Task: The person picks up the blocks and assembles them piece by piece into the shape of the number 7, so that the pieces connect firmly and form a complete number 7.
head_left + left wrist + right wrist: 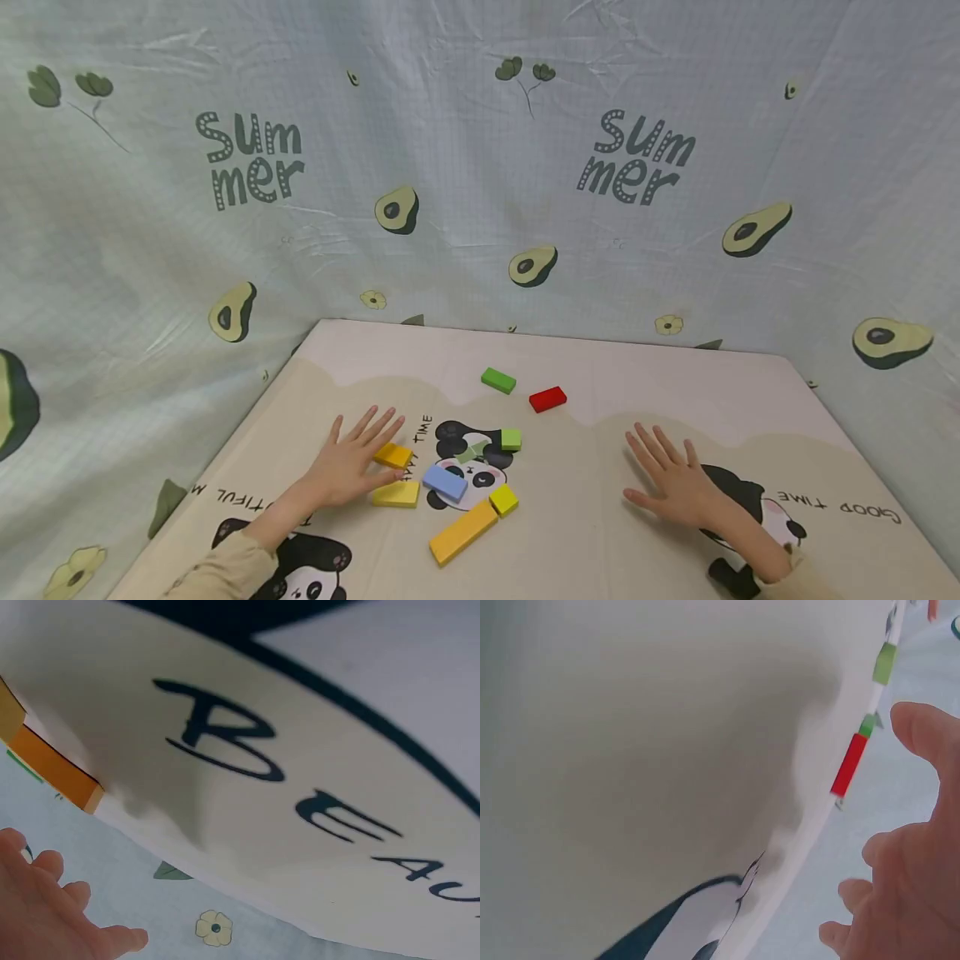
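Note:
In the head view my left hand [347, 468] is spread, palm down, fingers straight, beside an orange block [393, 455] and a yellow block [396, 494]. It holds nothing; whether it touches either block I cannot tell. To its right are a blue block [446, 482], a long orange block [463, 533] and a small yellow block [504, 500]. My right hand [671, 485] is spread too, apart from every block. In the left wrist view the left hand [49, 911] shows beside the orange block [56, 769]. The right wrist view has the right hand [911, 877] and a red block [849, 765].
Farther back on the panda-print table [570, 517] lie a green block [498, 381], the red block [548, 399] and a small light green block [511, 439]. A curtain [465, 150] with avocado prints hangs behind the table and along its sides.

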`<act>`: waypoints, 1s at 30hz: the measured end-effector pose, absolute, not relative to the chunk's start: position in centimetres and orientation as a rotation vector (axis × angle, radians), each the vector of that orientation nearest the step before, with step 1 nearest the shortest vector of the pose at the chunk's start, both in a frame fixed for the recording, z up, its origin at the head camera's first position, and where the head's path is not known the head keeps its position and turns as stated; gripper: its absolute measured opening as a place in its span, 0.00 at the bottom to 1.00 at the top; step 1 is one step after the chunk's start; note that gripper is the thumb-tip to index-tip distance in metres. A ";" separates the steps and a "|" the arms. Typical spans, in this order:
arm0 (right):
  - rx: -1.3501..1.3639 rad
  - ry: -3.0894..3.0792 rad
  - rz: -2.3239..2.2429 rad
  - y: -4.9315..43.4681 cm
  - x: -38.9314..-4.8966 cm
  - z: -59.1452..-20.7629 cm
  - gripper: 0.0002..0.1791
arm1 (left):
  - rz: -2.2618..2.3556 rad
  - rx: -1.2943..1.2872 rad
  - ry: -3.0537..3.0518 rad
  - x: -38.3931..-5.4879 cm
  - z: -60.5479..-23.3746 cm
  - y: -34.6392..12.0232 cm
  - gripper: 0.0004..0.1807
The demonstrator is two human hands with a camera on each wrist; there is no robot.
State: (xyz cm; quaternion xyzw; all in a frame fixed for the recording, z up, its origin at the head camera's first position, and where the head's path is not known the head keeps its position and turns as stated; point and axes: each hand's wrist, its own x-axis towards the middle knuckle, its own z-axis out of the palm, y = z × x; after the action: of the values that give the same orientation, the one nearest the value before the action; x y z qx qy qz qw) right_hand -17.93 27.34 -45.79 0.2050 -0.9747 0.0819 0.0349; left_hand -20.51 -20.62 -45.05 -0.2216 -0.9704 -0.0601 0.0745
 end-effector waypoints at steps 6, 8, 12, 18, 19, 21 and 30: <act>0.669 -2.991 0.268 26.4 -17.8 -45.9 0.41 | -0.162 -0.696 -2.900 -20.2 -45.2 -20.1 0.41; 0.684 -2.984 0.286 26.1 -17.8 -45.9 0.41 | -0.179 -0.717 -2.897 -20.1 -45.2 -19.8 0.40; 0.723 -2.971 0.304 25.2 -17.5 -45.8 0.40 | -0.191 -0.767 -2.874 -19.9 -45.2 -19.3 0.40; 0.777 -2.950 0.332 23.8 -17.1 -45.5 0.39 | -0.197 -0.817 -2.893 -19.2 -44.8 -18.5 0.40; 0.789 -2.947 0.329 23.6 -17.1 -45.5 0.38 | -0.207 -0.825 -2.904 -19.0 -44.8 -18.4 0.40; 0.815 -2.954 0.322 23.1 -17.0 -45.6 0.38 | -0.238 -0.844 -2.917 -18.7 -44.7 -18.0 0.40; 0.948 -3.024 0.313 20.8 -16.7 -45.3 0.37 | -0.304 -0.946 -2.914 -17.4 -45.1 -16.8 0.38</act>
State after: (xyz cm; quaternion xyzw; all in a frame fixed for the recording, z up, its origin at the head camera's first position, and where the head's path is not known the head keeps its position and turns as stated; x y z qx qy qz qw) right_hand -16.72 20.75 -45.32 0.2976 -0.9494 0.0983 -0.0215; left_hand -17.37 -16.78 -45.12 -0.3071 -0.9460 -0.0989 0.0315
